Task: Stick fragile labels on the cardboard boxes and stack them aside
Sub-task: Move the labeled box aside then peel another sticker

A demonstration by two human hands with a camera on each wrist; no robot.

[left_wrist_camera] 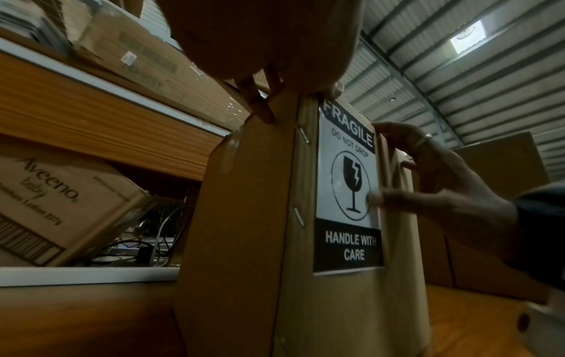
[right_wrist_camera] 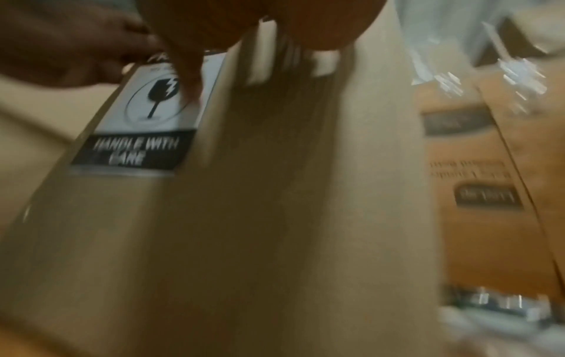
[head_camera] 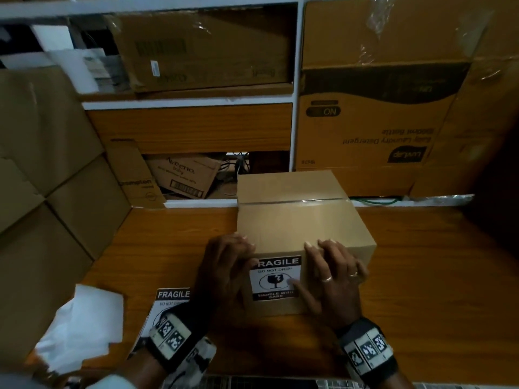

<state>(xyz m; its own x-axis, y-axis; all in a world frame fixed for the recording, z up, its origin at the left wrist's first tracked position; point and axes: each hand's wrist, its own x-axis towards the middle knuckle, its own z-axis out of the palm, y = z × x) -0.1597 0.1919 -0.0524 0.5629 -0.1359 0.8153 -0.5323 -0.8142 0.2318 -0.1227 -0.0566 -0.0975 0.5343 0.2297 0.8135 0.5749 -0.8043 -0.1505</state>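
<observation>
A taped cardboard box (head_camera: pixel 295 220) stands on the wooden table (head_camera: pixel 421 276). A black-and-white fragile label (head_camera: pixel 275 279) is stuck on its near face. My left hand (head_camera: pixel 233 256) lies flat against the label's left edge, with its fingertips at the box's top edge. My right hand (head_camera: pixel 317 265) rests on the face to the right, and its thumb presses the label by the glass symbol. In the left wrist view, the label (left_wrist_camera: pixel 348 188) looks flat on the box (left_wrist_camera: pixel 244 217), with the right hand (left_wrist_camera: pixel 428 174) beside it. The right wrist view is blurred, showing the label (right_wrist_camera: pixel 146 125) under the thumb.
A pile of spare fragile labels (head_camera: pixel 171 301) lies on the table by my left wrist, with crumpled white backing paper (head_camera: pixel 84 324) further left. Plain boxes (head_camera: pixel 42 192) are stacked at the left. Shelves with large printed cartons (head_camera: pixel 379 122) rise behind the table.
</observation>
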